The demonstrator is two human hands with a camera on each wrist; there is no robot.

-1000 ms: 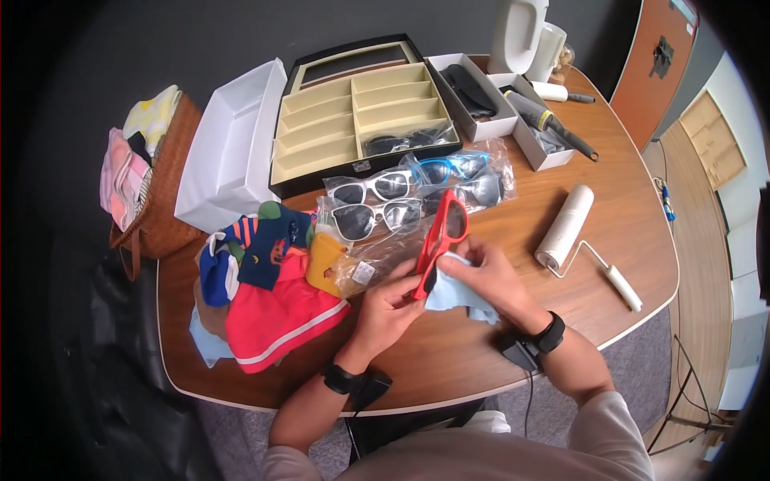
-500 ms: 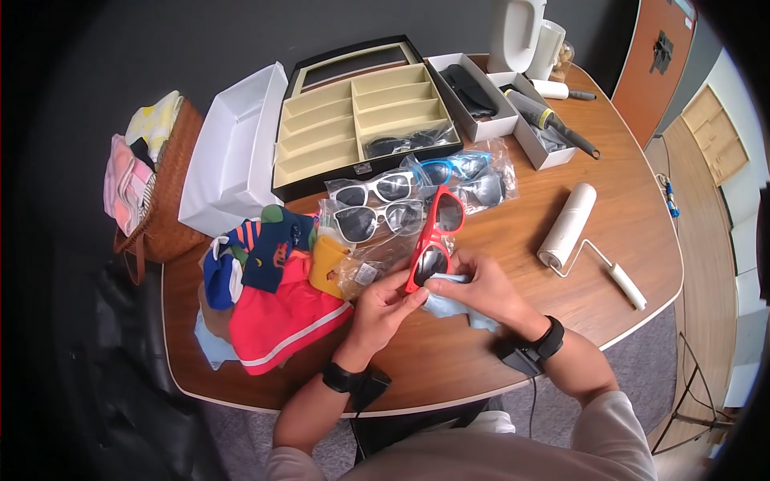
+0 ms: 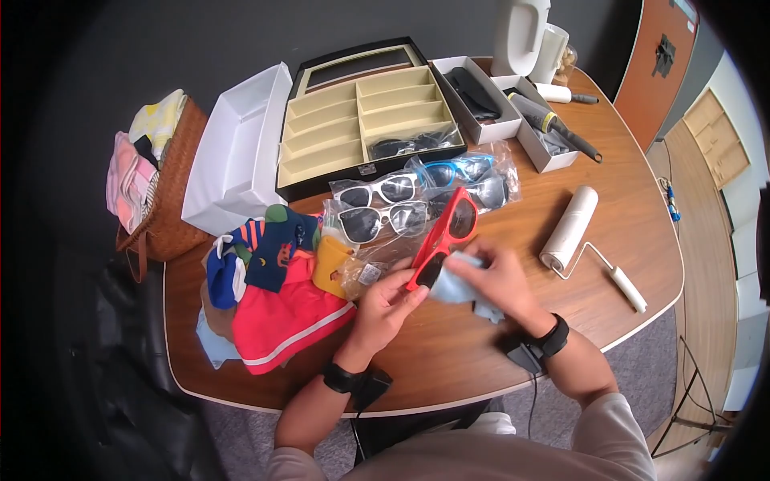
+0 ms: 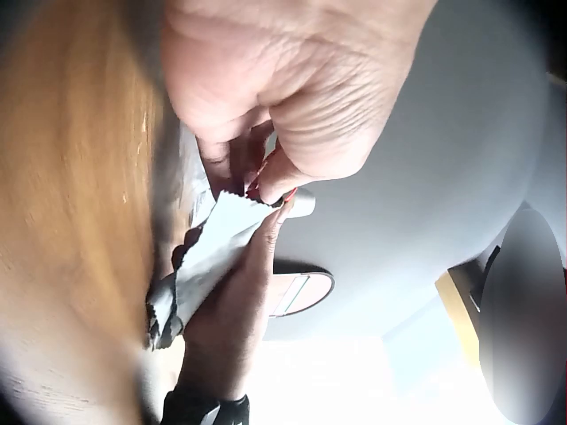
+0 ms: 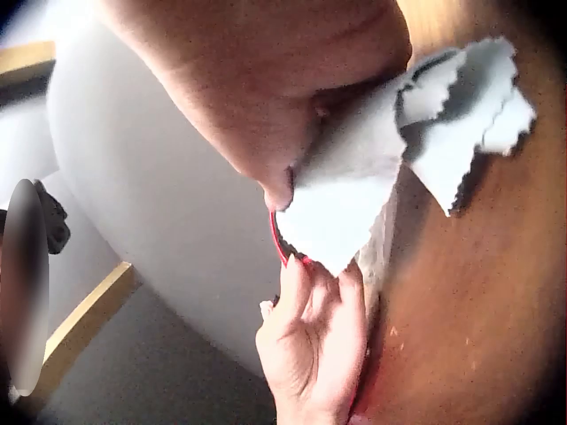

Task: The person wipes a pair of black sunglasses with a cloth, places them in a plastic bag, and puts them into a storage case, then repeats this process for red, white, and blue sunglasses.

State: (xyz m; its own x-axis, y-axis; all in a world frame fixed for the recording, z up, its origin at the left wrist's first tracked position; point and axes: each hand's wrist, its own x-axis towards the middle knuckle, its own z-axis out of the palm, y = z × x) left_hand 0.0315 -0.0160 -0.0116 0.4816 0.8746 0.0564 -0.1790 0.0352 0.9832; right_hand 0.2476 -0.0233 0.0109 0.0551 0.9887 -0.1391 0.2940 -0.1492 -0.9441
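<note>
Red sunglasses [image 3: 443, 234] with dark lenses are held up at a slant over the table, their lower end pinched by the left hand [image 3: 383, 311]. The right hand [image 3: 504, 282] grips a light blue cloth [image 3: 455, 287] beside the lower lens. In the left wrist view the cloth [image 4: 217, 248] hangs from the right hand [image 4: 232, 323] close to the left fingertips. The right wrist view shows the cloth [image 5: 345, 190] covering most of the glasses, with only a thin red rim [image 5: 278, 237] visible.
Bagged white sunglasses [image 3: 383, 221] and blue sunglasses [image 3: 457, 170] lie beyond the hands, before a compartment case [image 3: 321, 170]. Clothes [image 3: 281, 321] are piled left; a lint roller [image 3: 571, 228] and small white-handled roller [image 3: 627, 289] lie right. A white box [image 3: 233, 152] and wicker basket [image 3: 172, 192] stand back left.
The glasses first turned their lenses toward the head camera, then tilted back to a slant. The right hand with the cloth has shifted slightly right and up from the lower lens.
</note>
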